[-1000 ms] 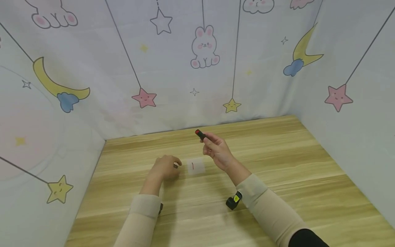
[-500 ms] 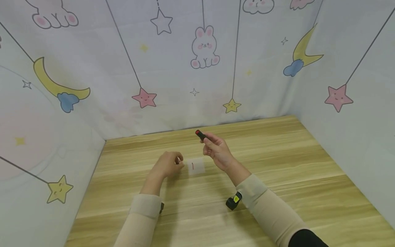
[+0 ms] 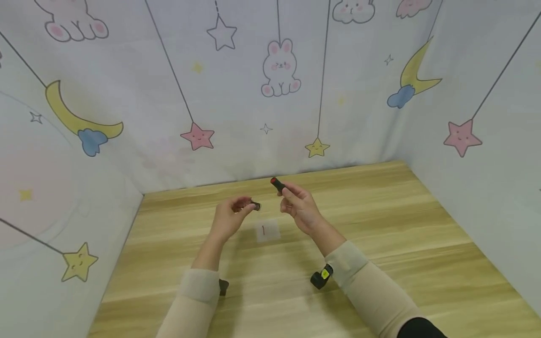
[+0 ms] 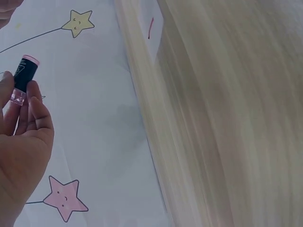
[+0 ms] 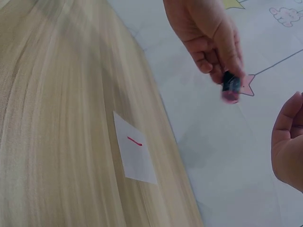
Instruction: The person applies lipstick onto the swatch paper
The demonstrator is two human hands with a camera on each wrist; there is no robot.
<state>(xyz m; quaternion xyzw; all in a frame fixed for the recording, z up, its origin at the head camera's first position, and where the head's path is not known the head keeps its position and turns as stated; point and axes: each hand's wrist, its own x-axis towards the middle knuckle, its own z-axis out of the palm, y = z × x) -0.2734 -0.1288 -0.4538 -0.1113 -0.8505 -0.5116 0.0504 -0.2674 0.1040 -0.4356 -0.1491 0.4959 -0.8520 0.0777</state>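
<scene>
In the head view my left hand (image 3: 229, 217) pinches a small dark lipstick cap (image 3: 256, 205) above the table. The left wrist view shows this cap (image 4: 25, 74) as a black cylinder with a pink rim and a clear end, between thumb and fingers. My right hand (image 3: 302, 209) holds a dark lipstick tube (image 3: 277, 184), its red end tilted up to the left. Tube and cap are apart. In the right wrist view only part of the right hand (image 5: 289, 142) shows and its tube is out of view. Below both hands lies a white paper square (image 3: 272, 231) with a short red stroke.
A wood-grain table (image 3: 380, 211) spreads under the hands. Its far edge meets a white cloth backdrop (image 3: 245, 155) printed with stars, moons and a rabbit. More of this cloth stands at both sides. A small black camera (image 3: 319, 280) is strapped to the right wrist.
My left hand has risen from the table beside the paper, bringing the cap up nearer the right hand. The right hand with the tube stays almost where it was.
</scene>
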